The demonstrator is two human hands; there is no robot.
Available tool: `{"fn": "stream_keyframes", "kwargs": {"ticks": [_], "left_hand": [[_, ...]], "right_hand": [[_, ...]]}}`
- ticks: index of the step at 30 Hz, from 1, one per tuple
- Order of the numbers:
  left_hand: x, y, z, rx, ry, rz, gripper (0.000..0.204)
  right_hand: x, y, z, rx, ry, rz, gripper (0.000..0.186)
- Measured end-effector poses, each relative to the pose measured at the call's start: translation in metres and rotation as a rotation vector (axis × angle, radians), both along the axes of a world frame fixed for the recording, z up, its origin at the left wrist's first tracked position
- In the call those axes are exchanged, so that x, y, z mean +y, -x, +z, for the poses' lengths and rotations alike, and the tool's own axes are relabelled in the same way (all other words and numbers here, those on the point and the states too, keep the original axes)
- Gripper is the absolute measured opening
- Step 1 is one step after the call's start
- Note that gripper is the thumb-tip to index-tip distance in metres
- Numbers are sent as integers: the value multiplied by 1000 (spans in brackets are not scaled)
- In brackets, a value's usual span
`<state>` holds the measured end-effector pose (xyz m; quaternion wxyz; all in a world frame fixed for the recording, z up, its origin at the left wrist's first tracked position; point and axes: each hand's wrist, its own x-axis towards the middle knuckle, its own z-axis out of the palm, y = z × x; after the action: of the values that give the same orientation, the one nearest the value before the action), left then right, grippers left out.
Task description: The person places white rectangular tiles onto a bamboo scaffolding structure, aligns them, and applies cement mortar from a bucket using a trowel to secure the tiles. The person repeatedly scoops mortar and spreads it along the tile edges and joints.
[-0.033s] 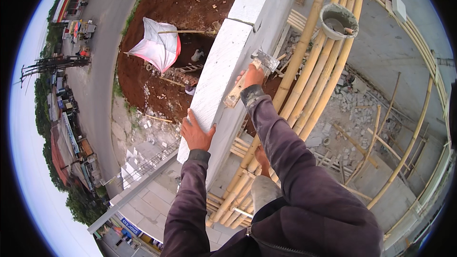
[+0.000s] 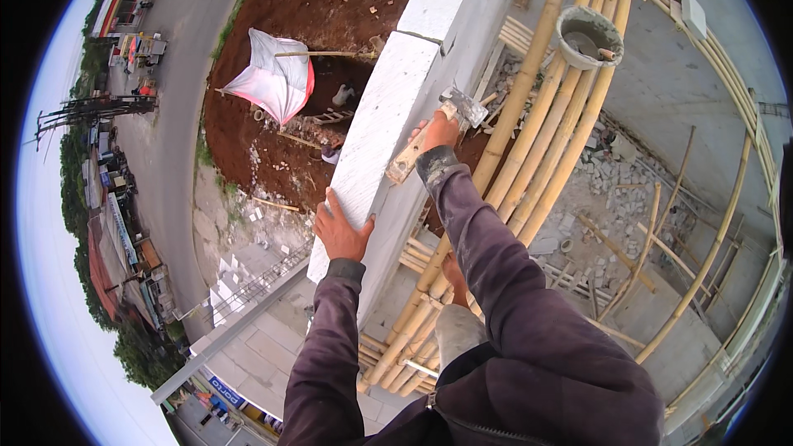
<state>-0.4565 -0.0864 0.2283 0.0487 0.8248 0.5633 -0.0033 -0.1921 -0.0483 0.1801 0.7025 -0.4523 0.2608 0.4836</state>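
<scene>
A white lightweight concrete block [image 2: 383, 103] tops a narrow wall running away from me. My left hand [image 2: 341, 230] lies on its near end, fingers stretched over the top and the thumb on the right side. My right hand [image 2: 440, 131] is wrapped round a wooden-handled tool [image 2: 402, 167] along the wall's right edge. The tool's flat grey metal head points away from me; its exact kind is unclear. Beyond a narrow joint, another white block [image 2: 438, 0] continues the row.
Bamboo poles [image 2: 541, 128] form scaffolding right of the wall, with my bare foot on them. A mortar bucket [image 2: 588, 37] stands on the poles. Rubble [image 2: 607, 177] lies below. Left, far down, are red soil [image 2: 330, 12], a white-and-red canopy [image 2: 268, 74] and a road [image 2: 178, 132].
The tool in my right hand has tilted very slightly, its metal head shifting a little to the right. My left hand stays in place on the block.
</scene>
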Motion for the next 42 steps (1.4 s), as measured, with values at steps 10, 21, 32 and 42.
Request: {"fn": "stream_keyframes", "kwargs": {"ticks": [10, 21, 32, 42], "left_hand": [[5, 5, 11, 35, 83, 80, 116], [2, 33, 11, -81, 76, 60, 116], [-5, 48, -15, -71, 66, 102, 116], [-5, 53, -18, -69, 64, 81, 120]], "right_hand": [[-38, 12, -12, 36, 64, 52, 12], [-173, 23, -28, -37, 288, 336, 12], [-29, 27, -36, -53, -3, 180, 22], [-41, 39, -38, -95, 2, 401, 17]]}}
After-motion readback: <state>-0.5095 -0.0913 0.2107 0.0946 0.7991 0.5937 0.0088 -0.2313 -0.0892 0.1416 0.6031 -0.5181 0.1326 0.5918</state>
